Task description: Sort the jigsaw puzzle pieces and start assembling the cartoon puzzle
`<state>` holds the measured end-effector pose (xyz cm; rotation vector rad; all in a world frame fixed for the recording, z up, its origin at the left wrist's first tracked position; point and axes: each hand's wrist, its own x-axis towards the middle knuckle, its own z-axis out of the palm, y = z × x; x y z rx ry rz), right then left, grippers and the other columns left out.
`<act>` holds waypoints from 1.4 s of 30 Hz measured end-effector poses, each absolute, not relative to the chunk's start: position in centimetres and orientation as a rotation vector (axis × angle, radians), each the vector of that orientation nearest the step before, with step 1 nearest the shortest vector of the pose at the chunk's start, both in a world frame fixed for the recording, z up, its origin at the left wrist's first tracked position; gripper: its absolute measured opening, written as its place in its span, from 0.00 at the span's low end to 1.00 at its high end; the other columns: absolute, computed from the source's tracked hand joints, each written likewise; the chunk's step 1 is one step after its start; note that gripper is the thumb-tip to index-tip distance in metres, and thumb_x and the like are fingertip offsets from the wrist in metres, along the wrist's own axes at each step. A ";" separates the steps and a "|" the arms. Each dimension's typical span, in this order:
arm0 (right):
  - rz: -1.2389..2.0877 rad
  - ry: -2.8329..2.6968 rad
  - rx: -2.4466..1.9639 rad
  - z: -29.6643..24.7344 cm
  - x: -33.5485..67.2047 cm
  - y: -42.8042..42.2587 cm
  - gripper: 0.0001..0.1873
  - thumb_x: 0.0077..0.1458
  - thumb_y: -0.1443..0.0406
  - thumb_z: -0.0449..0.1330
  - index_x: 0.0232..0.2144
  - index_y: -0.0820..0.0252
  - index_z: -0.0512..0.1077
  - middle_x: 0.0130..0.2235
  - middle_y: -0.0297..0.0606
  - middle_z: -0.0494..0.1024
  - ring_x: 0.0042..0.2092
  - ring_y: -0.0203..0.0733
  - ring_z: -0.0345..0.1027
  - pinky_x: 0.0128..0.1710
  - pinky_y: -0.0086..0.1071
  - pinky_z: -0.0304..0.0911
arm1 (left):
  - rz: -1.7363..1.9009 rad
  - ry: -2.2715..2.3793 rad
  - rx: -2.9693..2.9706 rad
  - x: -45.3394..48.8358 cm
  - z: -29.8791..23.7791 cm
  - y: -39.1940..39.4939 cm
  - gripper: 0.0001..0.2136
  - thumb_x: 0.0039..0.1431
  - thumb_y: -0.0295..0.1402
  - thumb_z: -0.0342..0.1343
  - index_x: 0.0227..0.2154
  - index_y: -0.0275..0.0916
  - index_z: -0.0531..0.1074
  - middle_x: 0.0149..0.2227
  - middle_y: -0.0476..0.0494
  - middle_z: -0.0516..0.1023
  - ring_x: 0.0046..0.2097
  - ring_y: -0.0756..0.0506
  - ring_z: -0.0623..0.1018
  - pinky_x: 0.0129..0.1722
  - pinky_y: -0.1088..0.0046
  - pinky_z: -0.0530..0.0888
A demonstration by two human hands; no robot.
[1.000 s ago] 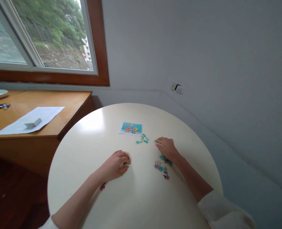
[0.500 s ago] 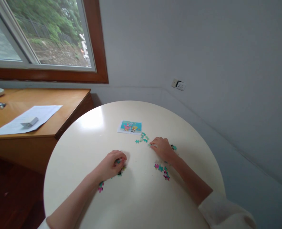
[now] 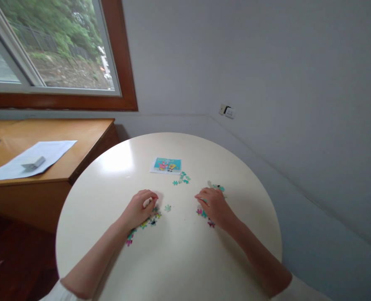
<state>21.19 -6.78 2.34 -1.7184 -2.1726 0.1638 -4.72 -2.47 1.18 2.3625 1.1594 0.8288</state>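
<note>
- Curving over a cluster of jigsaw pieces [image 3: 153,220], the left hand [image 3: 138,210] has its fingers narrow, with the thumb near to the index finger; I cannot tell whether a piece is between them.
- The right hand [image 3: 215,205] has its fingers close together as well; if they are holding something, it is hidden from this view.
- Just beside this hand, on its left, are pink and teal pieces [image 3: 200,212], and more teal pieces [image 3: 221,188] lie beyond its knuckles.
- Between the two hands, nearer to the left one, a single pale green piece [image 3: 167,207] lies flat on the round white desk [image 3: 185,259].
- Farther from the person, a small group of green pieces [image 3: 184,181] lies just beside the SpongeBob picture card [image 3: 166,165].
- At the far left, well apart from the hands, a wooden desk [image 3: 78,126] bears a paper sheet [image 3: 50,150].
</note>
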 end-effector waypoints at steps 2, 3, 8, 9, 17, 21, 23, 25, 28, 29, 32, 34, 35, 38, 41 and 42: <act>0.113 -2.118 -1.737 1.7 22.8 -7.7 0.09 0.53 0.71 0.55 0.32 0.57 0.75 0.36 0.37 0.76 0.41 0.41 0.67 0.41 0.36 0.52 | 0.743 1.076 2.514 -4.1 1.6 -3.0 0.11 0.56 0.30 0.44 0.32 0.38 0.72 0.34 0.43 0.76 0.39 0.47 0.74 0.46 0.66 0.68; 0.089 -2.122 -1.729 1.4 23.3 -8.2 0.09 0.53 0.71 0.55 0.32 0.56 0.75 0.36 0.37 0.76 0.41 0.41 0.67 0.42 0.36 0.52 | 0.675 1.005 2.597 -3.7 1.7 -3.5 0.11 0.56 0.29 0.44 0.34 0.39 0.72 0.37 0.43 0.77 0.41 0.47 0.74 0.52 0.63 0.64; -0.092 -2.165 -1.640 -0.3 22.6 -10.5 0.11 0.54 0.69 0.54 0.36 0.54 0.74 0.43 0.39 0.75 0.47 0.43 0.65 0.46 0.37 0.50 | 0.422 0.902 2.865 -1.7 1.2 -6.4 0.19 0.58 0.36 0.46 0.51 0.37 0.64 0.53 0.39 0.69 0.55 0.43 0.66 0.60 0.54 0.51; -0.115 -2.168 -1.638 -0.6 22.2 -10.8 0.11 0.54 0.69 0.54 0.36 0.55 0.74 0.43 0.39 0.75 0.47 0.43 0.65 0.46 0.37 0.50 | 0.387 0.922 2.894 -1.5 0.9 -6.9 0.20 0.58 0.36 0.45 0.52 0.35 0.63 0.54 0.37 0.68 0.56 0.41 0.65 0.60 0.54 0.51; -0.105 -2.255 -1.589 -0.5 18.5 -12.5 0.14 0.54 0.68 0.54 0.44 0.54 0.71 0.48 0.40 0.72 0.51 0.44 0.61 0.50 0.38 0.48 | 0.381 1.105 2.947 -1.7 0.7 -9.7 0.15 0.59 0.31 0.42 0.47 0.35 0.65 0.50 0.38 0.70 0.55 0.42 0.66 0.60 0.52 0.51; -0.121 -2.232 -1.590 -0.2 18.0 -13.1 0.17 0.56 0.68 0.52 0.48 0.54 0.68 0.51 0.41 0.70 0.53 0.44 0.59 0.51 0.39 0.47 | 0.396 1.105 2.935 -0.9 0.5 -11.3 0.17 0.60 0.33 0.41 0.51 0.34 0.62 0.54 0.37 0.67 0.58 0.41 0.63 0.60 0.55 0.52; -0.185 -2.098 -1.700 -0.5 18.5 -13.1 0.17 0.56 0.69 0.51 0.48 0.57 0.68 0.50 0.43 0.70 0.53 0.44 0.60 0.50 0.39 0.48 | 0.409 1.082 2.940 -0.2 0.1 -11.8 0.20 0.61 0.36 0.40 0.54 0.34 0.59 0.57 0.36 0.64 0.59 0.41 0.60 0.60 0.56 0.53; -0.224 -1.987 -1.786 -0.9 19.2 -13.1 0.16 0.56 0.70 0.50 0.46 0.58 0.69 0.49 0.43 0.72 0.51 0.44 0.61 0.49 0.39 0.48 | 0.416 1.078 2.943 0.5 -0.3 -12.0 0.22 0.62 0.38 0.40 0.56 0.32 0.57 0.58 0.35 0.61 0.60 0.41 0.59 0.60 0.56 0.52; -0.234 -1.948 -1.826 -1.5 19.9 -13.0 0.14 0.56 0.70 0.50 0.41 0.57 0.72 0.47 0.41 0.74 0.49 0.43 0.63 0.47 0.39 0.49 | 0.378 1.105 2.944 1.1 -0.7 -12.2 0.23 0.61 0.39 0.39 0.55 0.30 0.57 0.58 0.33 0.62 0.60 0.40 0.60 0.60 0.56 0.51; -0.233 -1.952 -1.828 -1.6 20.0 -13.1 0.14 0.56 0.70 0.50 0.40 0.57 0.73 0.46 0.41 0.74 0.49 0.43 0.63 0.47 0.39 0.49 | 0.366 1.119 2.945 1.1 -0.7 -12.3 0.23 0.61 0.39 0.39 0.55 0.30 0.58 0.57 0.33 0.63 0.59 0.40 0.61 0.61 0.55 0.51; -0.220 -1.989 -1.793 -1.7 19.6 -13.2 0.14 0.56 0.70 0.49 0.39 0.57 0.73 0.44 0.41 0.75 0.49 0.43 0.63 0.48 0.40 0.48 | 0.365 1.171 2.953 0.3 -0.5 -12.7 0.21 0.61 0.37 0.39 0.53 0.30 0.61 0.55 0.34 0.65 0.58 0.41 0.62 0.61 0.55 0.49; -0.193 -2.036 -1.729 -1.7 19.2 -13.3 0.14 0.56 0.70 0.49 0.40 0.56 0.72 0.45 0.40 0.76 0.49 0.43 0.63 0.49 0.40 0.47 | 0.385 1.203 2.960 -0.5 -0.3 -13.2 0.20 0.61 0.36 0.40 0.52 0.31 0.62 0.54 0.34 0.67 0.58 0.41 0.63 0.61 0.55 0.49; -0.174 -2.065 -1.689 -1.7 19.0 -13.3 0.14 0.56 0.70 0.49 0.41 0.56 0.72 0.45 0.39 0.76 0.50 0.43 0.62 0.49 0.40 0.47 | 0.397 1.219 2.961 -0.9 -0.2 -13.4 0.19 0.61 0.35 0.41 0.51 0.32 0.62 0.53 0.35 0.67 0.57 0.41 0.64 0.61 0.55 0.49; -0.125 -2.115 -1.588 -1.6 18.6 -13.4 0.16 0.56 0.71 0.49 0.43 0.56 0.71 0.46 0.38 0.75 0.51 0.42 0.62 0.50 0.40 0.47 | 0.448 1.288 2.944 -1.7 -0.2 -14.1 0.18 0.60 0.33 0.41 0.51 0.32 0.63 0.52 0.35 0.69 0.57 0.41 0.65 0.61 0.54 0.50; -0.118 -2.107 -1.554 -1.6 18.6 -13.5 0.16 0.56 0.73 0.48 0.41 0.56 0.72 0.45 0.38 0.76 0.50 0.41 0.63 0.50 0.40 0.46 | 0.521 1.391 2.902 -2.1 -0.6 -14.4 0.17 0.61 0.33 0.40 0.50 0.32 0.64 0.52 0.35 0.69 0.56 0.41 0.65 0.61 0.53 0.50; -0.121 -2.118 -1.544 -1.6 18.6 -13.6 0.16 0.55 0.73 0.48 0.41 0.56 0.72 0.45 0.38 0.76 0.50 0.41 0.64 0.51 0.40 0.46 | 0.545 1.432 2.885 -2.2 -0.7 -14.4 0.18 0.61 0.33 0.40 0.50 0.32 0.64 0.52 0.35 0.69 0.57 0.41 0.64 0.61 0.52 0.50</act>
